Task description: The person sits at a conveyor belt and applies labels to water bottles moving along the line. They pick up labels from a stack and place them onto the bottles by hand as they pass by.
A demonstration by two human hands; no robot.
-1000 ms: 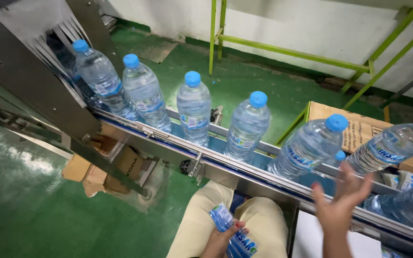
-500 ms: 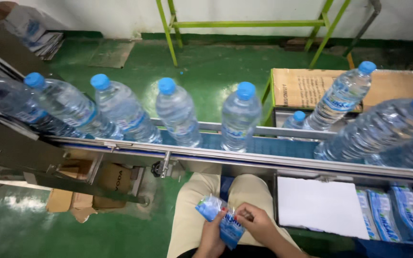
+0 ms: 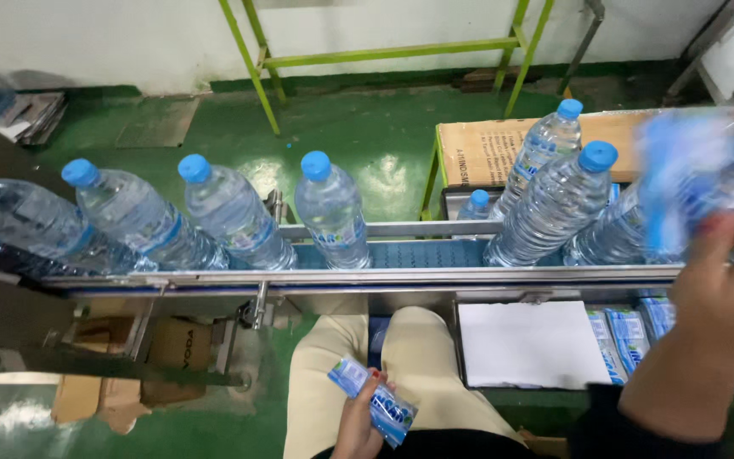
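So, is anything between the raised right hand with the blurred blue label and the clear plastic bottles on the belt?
Nothing visible. The right hand holds the blurred blue label up directly in front of the blue-capped clear plastic bottles at the right end of the blue conveyor belt; whether they touch cannot be told.

Bottles (image 3: 330,217): clear glossy plastic, blue caps. Conveyor rail (image 3: 367,276): brushed metal. Floor (image 3: 358,144): glossy green paint. Carton (image 3: 486,149): matt cardboard.

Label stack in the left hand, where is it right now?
In the head view the label stack sits low and centre, gripped by the left hand over the person's lap, below the conveyor and left of the white sheet.
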